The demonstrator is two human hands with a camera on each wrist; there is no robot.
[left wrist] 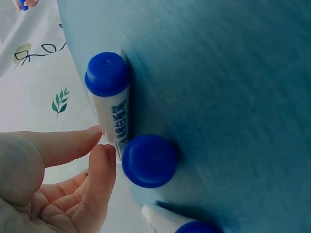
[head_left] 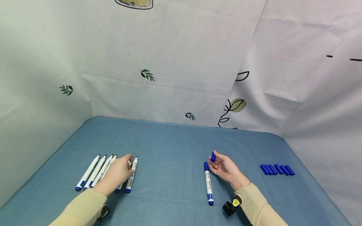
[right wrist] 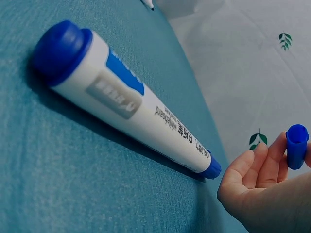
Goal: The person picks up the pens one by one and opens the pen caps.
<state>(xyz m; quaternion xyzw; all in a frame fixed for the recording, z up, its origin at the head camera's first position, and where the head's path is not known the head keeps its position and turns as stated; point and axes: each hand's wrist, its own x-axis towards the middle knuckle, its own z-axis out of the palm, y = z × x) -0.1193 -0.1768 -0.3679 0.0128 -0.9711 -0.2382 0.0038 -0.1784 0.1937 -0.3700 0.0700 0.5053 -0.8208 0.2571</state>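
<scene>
My left hand (head_left: 120, 171) hovers over a row of uncapped white markers at the left, its fingers partly hiding some. Its thumb and index tip stand slightly apart beside the rightmost marker (left wrist: 111, 111); nothing shows between them. Another marker's blue end (left wrist: 149, 160) lies close by the index finger. My right hand (head_left: 224, 168), palm turned up, pinches a blue marker cap (head_left: 213, 156) between thumb and fingers; the cap's hollow end faces the camera in the right wrist view. Just left of this hand lies a capped whiteboard marker (head_left: 208, 183), blue cap pointing away.
A row of several loose blue caps (head_left: 277, 169) lies on the blue cloth (head_left: 169, 150) at the right. Several white markers (head_left: 88, 172) lie side by side at the left. White patterned sheets (head_left: 181, 62) hang behind and beside the table.
</scene>
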